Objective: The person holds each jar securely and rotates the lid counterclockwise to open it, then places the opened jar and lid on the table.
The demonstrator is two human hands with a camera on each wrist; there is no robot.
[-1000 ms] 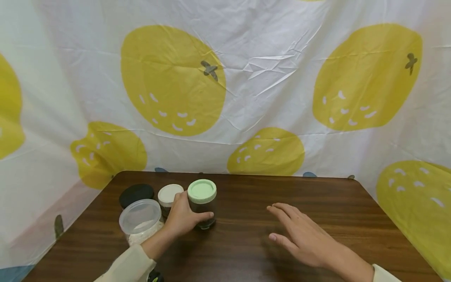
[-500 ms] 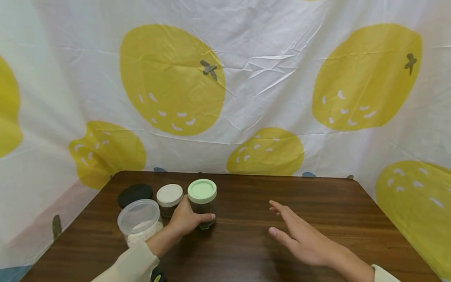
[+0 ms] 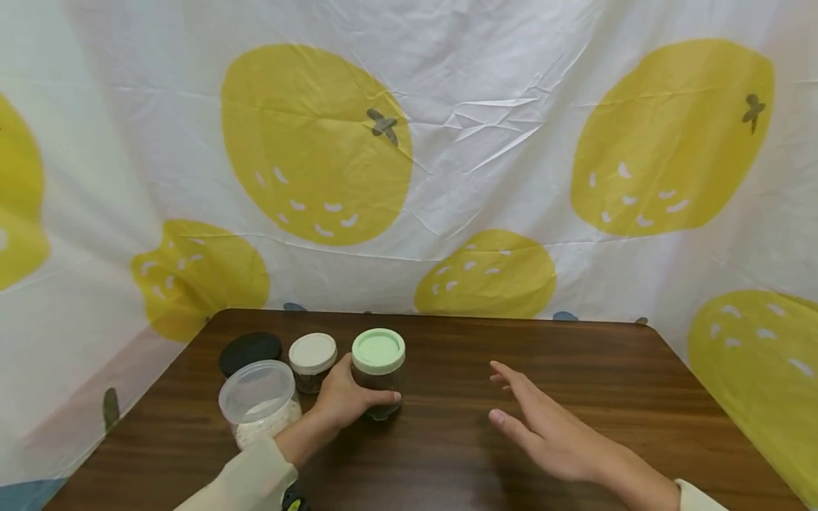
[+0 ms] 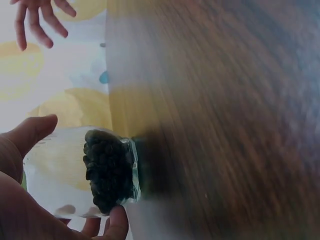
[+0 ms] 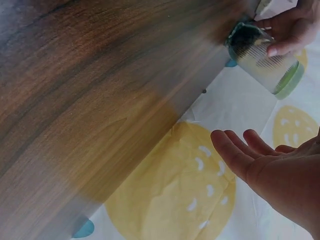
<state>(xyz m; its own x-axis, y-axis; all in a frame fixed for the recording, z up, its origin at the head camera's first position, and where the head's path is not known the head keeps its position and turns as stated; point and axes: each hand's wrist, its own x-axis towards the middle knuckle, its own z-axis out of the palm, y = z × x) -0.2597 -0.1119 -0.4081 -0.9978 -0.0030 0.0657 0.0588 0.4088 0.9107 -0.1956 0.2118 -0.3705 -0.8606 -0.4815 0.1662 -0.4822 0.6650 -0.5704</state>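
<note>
My left hand grips a clear glass jar with a pale green lid, its thumb across the near side. In the left wrist view dark, bean-like pieces fill the bottom of the jar, and the part above them is see-through. The jar stands upright, its base right at the tabletop. To the right, my right hand hovers over the table with fingers extended and nothing in it. The right wrist view shows the right hand's fingers apart from the jar.
Left of the held jar stands a shorter jar with a white lid and dark contents. A clear tub with pale flakes sits nearer, partly behind the left forearm. Behind it is a black round lid. A lemon-print cloth hangs around the brown table.
My left hand has shifted the green-lidded jar slightly to the right, away from the white-lidded one. The right hand stays nearly in place, its fingers slightly turned.
</note>
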